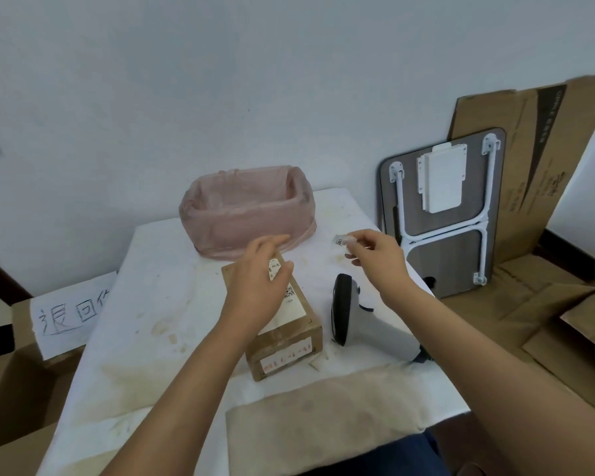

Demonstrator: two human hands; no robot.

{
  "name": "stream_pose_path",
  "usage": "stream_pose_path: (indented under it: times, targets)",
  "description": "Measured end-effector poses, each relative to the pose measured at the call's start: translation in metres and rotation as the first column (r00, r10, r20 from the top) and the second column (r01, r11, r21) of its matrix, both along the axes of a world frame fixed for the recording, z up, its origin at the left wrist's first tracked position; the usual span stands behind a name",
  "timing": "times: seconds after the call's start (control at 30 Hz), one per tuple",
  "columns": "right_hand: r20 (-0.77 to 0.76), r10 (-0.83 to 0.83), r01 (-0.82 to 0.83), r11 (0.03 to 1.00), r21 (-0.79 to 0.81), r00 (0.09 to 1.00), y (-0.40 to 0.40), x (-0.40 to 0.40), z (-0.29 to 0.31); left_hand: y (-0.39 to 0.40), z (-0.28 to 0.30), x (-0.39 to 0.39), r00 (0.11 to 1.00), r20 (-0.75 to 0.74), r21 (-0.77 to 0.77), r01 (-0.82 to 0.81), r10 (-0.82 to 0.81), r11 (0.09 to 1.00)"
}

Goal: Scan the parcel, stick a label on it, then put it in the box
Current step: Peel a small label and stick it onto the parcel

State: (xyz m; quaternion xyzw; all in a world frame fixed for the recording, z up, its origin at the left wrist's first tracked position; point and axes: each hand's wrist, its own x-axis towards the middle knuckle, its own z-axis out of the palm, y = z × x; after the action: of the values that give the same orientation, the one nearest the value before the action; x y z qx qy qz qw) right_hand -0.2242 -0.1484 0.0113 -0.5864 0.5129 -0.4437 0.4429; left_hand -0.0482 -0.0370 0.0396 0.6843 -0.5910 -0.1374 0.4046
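A brown cardboard parcel with a white shipping label on top lies in the middle of the white table. My left hand hovers over its far end, fingers apart, holding nothing. My right hand is raised to the right of the parcel and pinches a small white label between thumb and fingers. A grey and black handheld scanner lies on the table right of the parcel, under my right wrist. Behind the parcel stands the box lined with a pink plastic bag.
A cardboard box with a handwritten paper sign stands left of the table. A folded small table and flattened cardboard lean on the wall at the right. A beige cloth covers the table's near edge.
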Motion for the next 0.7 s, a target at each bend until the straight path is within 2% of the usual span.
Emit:
stream_pose_path:
  times: [0.13,0.3,0.4,0.57,0.7]
  targets:
    - [0.028,0.129,-0.129,0.992,0.002,0.991,0.029,0.012,0.016,0.009,0.006,-0.008,0.964,-0.265,0.077,-0.006,0.026,0.997]
    - [0.003,0.243,-0.243,0.970,-0.008,0.970,0.062,0.020,0.020,0.024,0.005,-0.012,0.883,-0.467,0.094,0.004,0.041,0.996]
    - [0.021,0.281,-0.281,0.960,-0.016,0.959,0.080,0.023,0.022,0.032,0.003,-0.011,0.854,-0.520,0.079,0.013,0.030,0.997]
    - [0.234,0.307,-0.326,0.944,0.047,0.923,0.102,0.024,0.025,0.047,0.004,-0.006,0.798,-0.599,0.058,-0.036,0.063,0.998]
    - [0.372,0.242,-0.315,0.937,0.149,0.896,0.113,0.028,0.021,0.059,0.007,-0.006,0.758,-0.648,0.015,-0.082,0.072,0.997]
